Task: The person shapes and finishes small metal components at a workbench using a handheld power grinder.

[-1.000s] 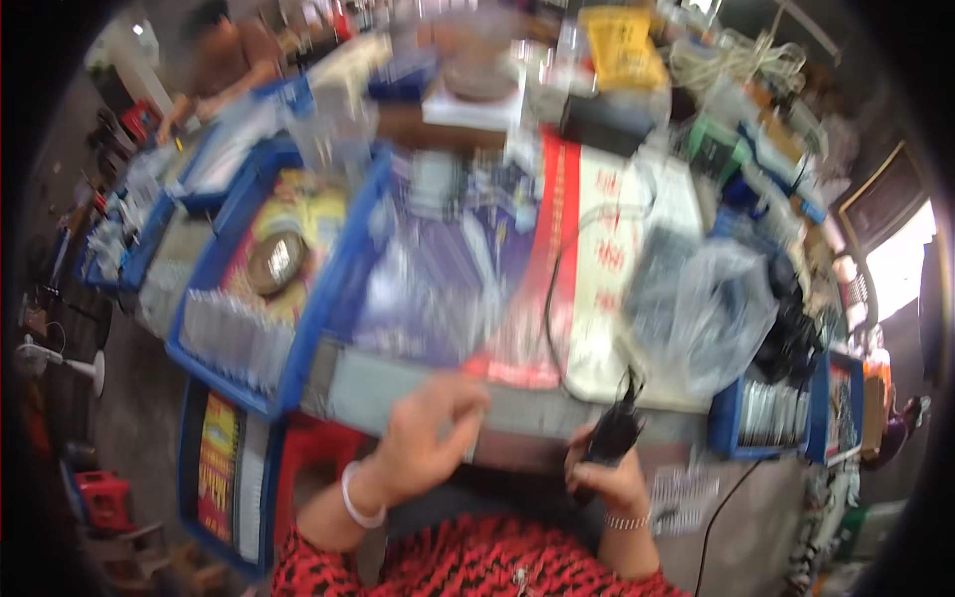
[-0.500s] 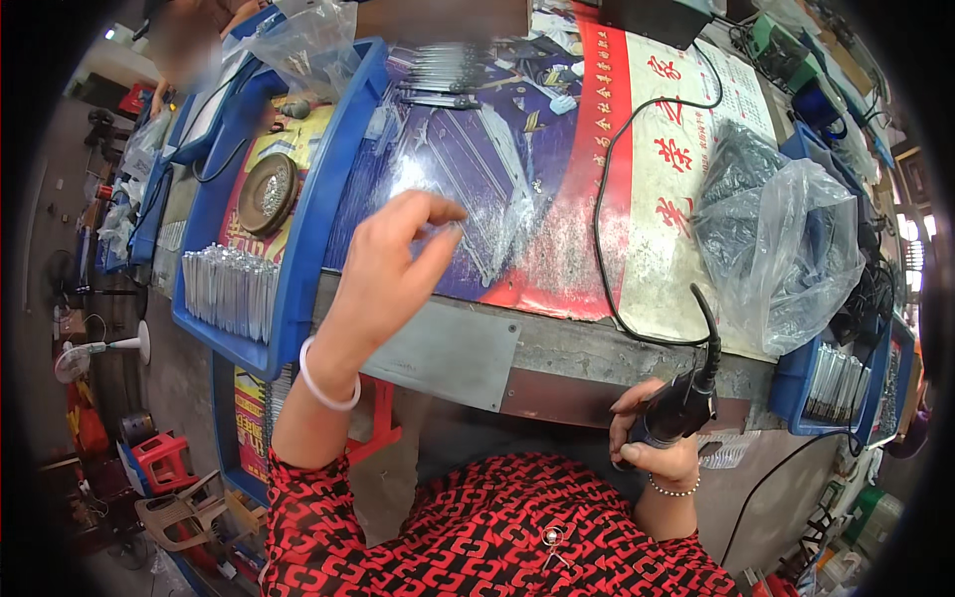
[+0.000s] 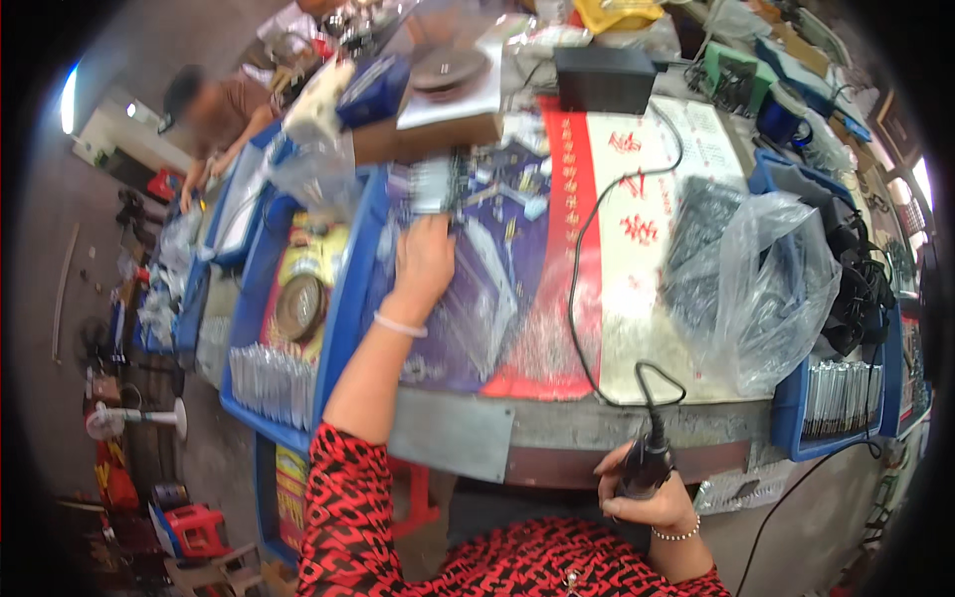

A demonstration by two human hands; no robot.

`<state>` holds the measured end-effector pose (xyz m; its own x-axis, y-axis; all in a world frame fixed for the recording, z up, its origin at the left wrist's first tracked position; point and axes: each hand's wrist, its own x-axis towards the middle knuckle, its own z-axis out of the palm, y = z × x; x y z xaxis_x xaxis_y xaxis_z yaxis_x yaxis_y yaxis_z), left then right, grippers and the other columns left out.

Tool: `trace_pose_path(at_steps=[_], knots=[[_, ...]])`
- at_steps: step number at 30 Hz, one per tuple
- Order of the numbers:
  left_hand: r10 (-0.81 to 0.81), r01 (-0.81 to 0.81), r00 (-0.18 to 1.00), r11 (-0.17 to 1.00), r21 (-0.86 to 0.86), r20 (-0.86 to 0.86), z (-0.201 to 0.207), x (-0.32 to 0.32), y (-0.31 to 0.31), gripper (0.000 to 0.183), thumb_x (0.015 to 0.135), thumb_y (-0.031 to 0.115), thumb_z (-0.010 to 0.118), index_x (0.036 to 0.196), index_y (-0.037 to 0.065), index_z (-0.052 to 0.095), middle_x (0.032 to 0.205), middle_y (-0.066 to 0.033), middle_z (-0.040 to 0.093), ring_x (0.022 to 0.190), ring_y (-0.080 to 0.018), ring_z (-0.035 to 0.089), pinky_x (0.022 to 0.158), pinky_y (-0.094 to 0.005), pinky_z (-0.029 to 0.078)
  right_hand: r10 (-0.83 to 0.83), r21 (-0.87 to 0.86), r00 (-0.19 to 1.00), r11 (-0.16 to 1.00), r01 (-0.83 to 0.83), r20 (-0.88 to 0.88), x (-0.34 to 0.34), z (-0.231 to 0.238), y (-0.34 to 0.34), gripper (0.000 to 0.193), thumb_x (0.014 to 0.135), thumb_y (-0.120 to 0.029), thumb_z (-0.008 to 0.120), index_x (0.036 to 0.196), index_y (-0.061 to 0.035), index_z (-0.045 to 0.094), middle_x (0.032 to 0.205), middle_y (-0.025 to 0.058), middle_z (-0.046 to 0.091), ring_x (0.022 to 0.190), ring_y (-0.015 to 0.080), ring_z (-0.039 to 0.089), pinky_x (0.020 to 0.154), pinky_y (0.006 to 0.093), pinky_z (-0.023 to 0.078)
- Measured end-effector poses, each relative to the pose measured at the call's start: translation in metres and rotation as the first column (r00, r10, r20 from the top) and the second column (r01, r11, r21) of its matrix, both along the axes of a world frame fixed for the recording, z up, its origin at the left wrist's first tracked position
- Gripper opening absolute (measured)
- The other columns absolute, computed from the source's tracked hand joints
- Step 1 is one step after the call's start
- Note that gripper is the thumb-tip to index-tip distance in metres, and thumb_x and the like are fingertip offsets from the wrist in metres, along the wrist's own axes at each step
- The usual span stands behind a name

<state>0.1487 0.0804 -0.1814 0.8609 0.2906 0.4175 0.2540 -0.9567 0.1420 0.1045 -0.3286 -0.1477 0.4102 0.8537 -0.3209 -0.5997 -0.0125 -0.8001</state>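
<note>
My left hand (image 3: pixel 426 257) is stretched far over the table, its fingers at the near end of a row of slim metal pieces (image 3: pixel 434 185). Those fingers are smeared and partly hidden, so whether they grip a piece does not show. By the table's front edge, my right hand (image 3: pixel 649 502) is wrapped round a black corded electric screwdriver (image 3: pixel 647 466). Its cable (image 3: pixel 574 298) rises from the handle and loops across the table. The tool's working tip cannot be seen. Under my left forearm lies a purple, red and white printed sheet (image 3: pixel 532 343).
A blue tray (image 3: pixel 343 298) at left holds upright metal pieces (image 3: pixel 271 386) and a round brown dish (image 3: pixel 301 306). Clear plastic bags (image 3: pixel 761 289) lie at right beside another blue tray (image 3: pixel 789 408). A black box (image 3: pixel 605 82) stands at the back. Another person (image 3: pixel 224 119) sits far left.
My left hand has gone from above the near part of the sheet to the row of metal pieces farther away. The view has shifted. My right hand keeps hold of the screwdriver.
</note>
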Motion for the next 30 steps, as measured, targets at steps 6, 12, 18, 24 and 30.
trace_pose_path(at_steps=[6,12,18,24,30], knots=[[-0.054,0.058,0.998,0.994,0.096,-0.044,0.005,-0.005,-0.010,0.021,0.075,0.012,0.063,0.094,0.005,0.057,0.087,-0.0125,0.054,0.083,-0.0332,0.053,0.070,-0.0439,0.041,0.033,-0.016,0.992,0.999,-0.032,0.122,0.001,-0.002,-0.004,0.036,0.068,-0.009,0.077,0.097,-0.0001,0.058,0.077,0.0022,0.061,0.072,0.0080,0.056,0.066,0.0238,0.045],[-0.058,0.061,0.998,0.990,0.130,-0.030,0.006,-0.003,-0.019,0.012,0.076,0.011,0.061,0.086,0.007,0.055,0.088,-0.0102,0.051,0.086,-0.0306,0.050,0.072,-0.0439,0.038,0.056,-0.029,0.991,0.998,-0.053,0.124,-0.001,0.000,-0.004,0.035,0.071,-0.010,0.075,0.099,-0.0006,0.057,0.078,0.0029,0.062,0.069,0.0085,0.058,0.064,0.0234,0.046],[-0.057,0.052,0.998,0.987,0.150,0.030,0.001,-0.014,-0.017,0.013,0.080,0.015,0.058,0.085,0.006,0.050,0.083,-0.0112,0.052,0.084,-0.0301,0.051,0.076,-0.0419,0.036,0.040,-0.023,0.998,0.999,-0.039,0.039,-0.003,0.005,-0.002,0.036,0.072,-0.010,0.074,0.101,0.0005,0.056,0.079,0.0048,0.061,0.066,0.0100,0.060,0.063,0.0232,0.047],[-0.023,0.056,0.986,0.979,-0.198,0.165,0.024,-0.039,-0.039,0.016,0.082,0.008,0.059,0.092,0.000,0.050,0.076,-0.0151,0.060,0.069,-0.0324,0.060,0.063,-0.0392,0.045,0.014,0.020,0.996,1.000,-0.015,0.086,-0.006,0.005,-0.001,0.034,0.073,-0.010,0.073,0.101,0.0008,0.055,0.078,0.0048,0.061,0.066,0.0104,0.060,0.060,0.0229,0.046],[-0.005,0.189,0.964,0.719,-0.668,0.267,0.076,-0.089,-0.106,0.022,0.081,0.005,0.064,0.099,-0.004,0.052,0.083,-0.0100,0.064,0.074,-0.0152,0.064,0.062,-0.0278,0.048,-0.040,-0.022,0.994,0.999,0.042,0.100,-0.009,0.001,-0.001,0.034,0.069,-0.003,0.070,0.098,0.0046,0.053,0.072,0.0109,0.062,0.062,0.0146,0.061,0.058,0.0251,0.049]])
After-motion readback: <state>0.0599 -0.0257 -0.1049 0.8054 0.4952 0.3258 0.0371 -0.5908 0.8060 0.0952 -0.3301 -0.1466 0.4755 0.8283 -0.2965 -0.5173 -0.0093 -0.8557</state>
